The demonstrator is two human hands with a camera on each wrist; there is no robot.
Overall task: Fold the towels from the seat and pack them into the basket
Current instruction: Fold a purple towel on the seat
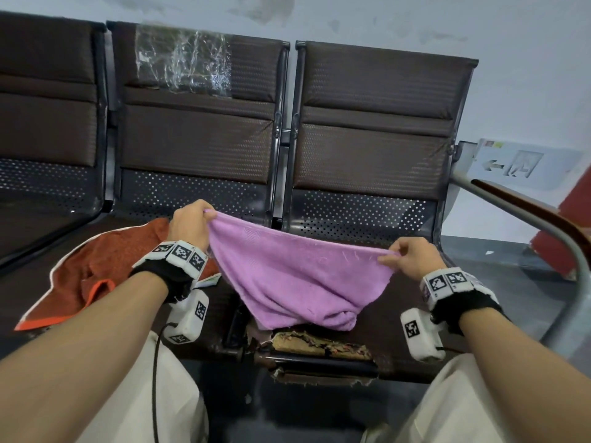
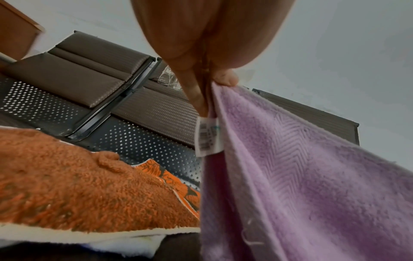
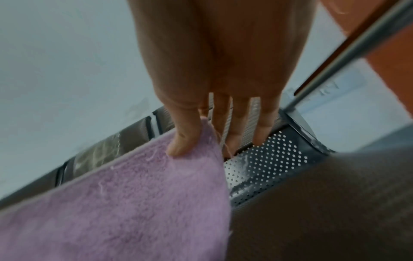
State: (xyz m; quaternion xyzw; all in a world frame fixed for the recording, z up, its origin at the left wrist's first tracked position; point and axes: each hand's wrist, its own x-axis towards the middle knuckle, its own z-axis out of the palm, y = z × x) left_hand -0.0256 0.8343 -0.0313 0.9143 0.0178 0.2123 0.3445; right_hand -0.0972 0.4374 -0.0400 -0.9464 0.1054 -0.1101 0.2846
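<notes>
A lilac towel (image 1: 297,276) hangs spread between my two hands above the dark seat (image 1: 396,318), its lower end bunched on the seat cushion. My left hand (image 1: 192,223) pinches its upper left corner, where a white label (image 2: 208,136) hangs. My right hand (image 1: 406,255) pinches the upper right corner between thumb and forefinger, the other fingers straight. An orange-brown towel (image 1: 96,276) with a white border lies crumpled on the seat to the left. No basket shows in any view.
The bench has perforated metal backs (image 1: 361,215) and padded brown backrests (image 1: 377,113). The seat's front edge (image 1: 319,345) is torn, with padding showing. A metal armrest rail (image 1: 543,231) curves along the right side. My legs in light trousers (image 1: 160,394) stand before the bench.
</notes>
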